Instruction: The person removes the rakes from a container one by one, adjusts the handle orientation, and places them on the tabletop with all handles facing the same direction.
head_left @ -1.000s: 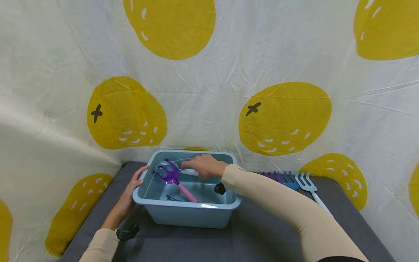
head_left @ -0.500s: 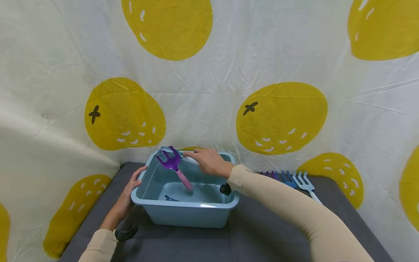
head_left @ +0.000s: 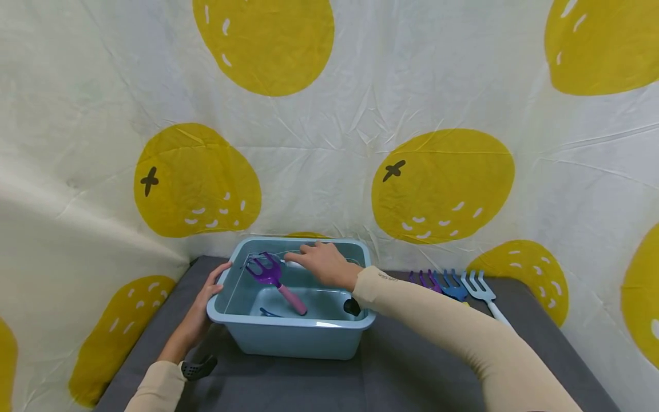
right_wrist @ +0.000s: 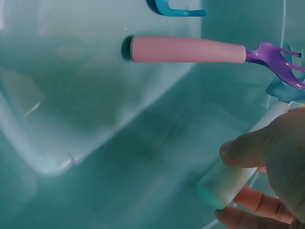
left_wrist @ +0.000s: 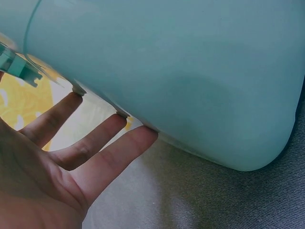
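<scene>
My right hand point(head_left: 326, 266) is inside the pale blue basin point(head_left: 293, 323). In the right wrist view it grips the white handle point(right_wrist: 224, 179) of a hand fork whose bluish head is mostly hidden. A purple hand fork point(head_left: 267, 272) with a pink handle point(right_wrist: 188, 49) leans towards the basin's back left, its head overlapping the held fork's. A small curved blue piece point(right_wrist: 181, 12) lies on the basin floor. My left hand point(head_left: 203, 294) is at the basin's left rim. In the left wrist view, its straight fingers point(left_wrist: 119, 155) touch the outer wall.
Right of the basin, partly behind my right forearm, lie a purple fork point(head_left: 423, 279), a blue fork point(head_left: 454, 289) and a pale blue fork point(head_left: 480, 290). A dark grey cloth point(head_left: 288, 389) covers the table. A curtain with yellow fruit prints point(head_left: 329, 189) hangs close behind.
My right hand lifted the white-handled fork towards the back rim, raising the purple fork with it, then lowered both back into the basin. The left hand stayed at the rim.
</scene>
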Available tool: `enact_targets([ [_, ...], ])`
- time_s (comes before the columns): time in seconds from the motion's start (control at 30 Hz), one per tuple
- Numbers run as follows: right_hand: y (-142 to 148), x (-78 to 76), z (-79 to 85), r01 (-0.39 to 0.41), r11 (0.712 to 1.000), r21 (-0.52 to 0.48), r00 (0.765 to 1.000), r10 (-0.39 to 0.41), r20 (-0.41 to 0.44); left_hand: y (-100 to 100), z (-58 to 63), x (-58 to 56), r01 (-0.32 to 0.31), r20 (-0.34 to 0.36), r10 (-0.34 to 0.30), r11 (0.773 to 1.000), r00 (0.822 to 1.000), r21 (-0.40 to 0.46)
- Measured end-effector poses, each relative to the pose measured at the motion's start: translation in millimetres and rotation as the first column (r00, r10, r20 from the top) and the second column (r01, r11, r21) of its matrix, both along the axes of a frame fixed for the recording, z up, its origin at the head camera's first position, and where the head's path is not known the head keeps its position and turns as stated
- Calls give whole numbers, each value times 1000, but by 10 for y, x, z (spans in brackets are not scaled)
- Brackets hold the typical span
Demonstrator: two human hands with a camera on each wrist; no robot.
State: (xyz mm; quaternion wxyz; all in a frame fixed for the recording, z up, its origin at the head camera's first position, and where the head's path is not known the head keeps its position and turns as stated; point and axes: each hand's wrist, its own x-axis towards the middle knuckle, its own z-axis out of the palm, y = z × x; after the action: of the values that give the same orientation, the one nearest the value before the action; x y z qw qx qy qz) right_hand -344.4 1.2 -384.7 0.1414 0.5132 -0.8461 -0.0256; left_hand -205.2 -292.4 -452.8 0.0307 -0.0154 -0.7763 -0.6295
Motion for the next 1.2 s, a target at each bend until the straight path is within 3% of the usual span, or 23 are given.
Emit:
enact_targets([
  [0.33,-144,-28,-26,-8,1000,10,998,9,-63,-15,-14,1,17,-31,-16,1000,999,18],
  [0.83,-120,-16,112,61,994,-87,997,-64,-32,-20,1,-3,29,-36,-28,999,999,24],
  [1.03,-15,24,265,7,998,-70,997,-2,79,-19,18,-1,20,-16,-20,1000,1000,16],
  [1.2,130,90,461,-25,1000,-18,963,29,268,-27,18,8,19,-4,-19,1000,1000,23],
])
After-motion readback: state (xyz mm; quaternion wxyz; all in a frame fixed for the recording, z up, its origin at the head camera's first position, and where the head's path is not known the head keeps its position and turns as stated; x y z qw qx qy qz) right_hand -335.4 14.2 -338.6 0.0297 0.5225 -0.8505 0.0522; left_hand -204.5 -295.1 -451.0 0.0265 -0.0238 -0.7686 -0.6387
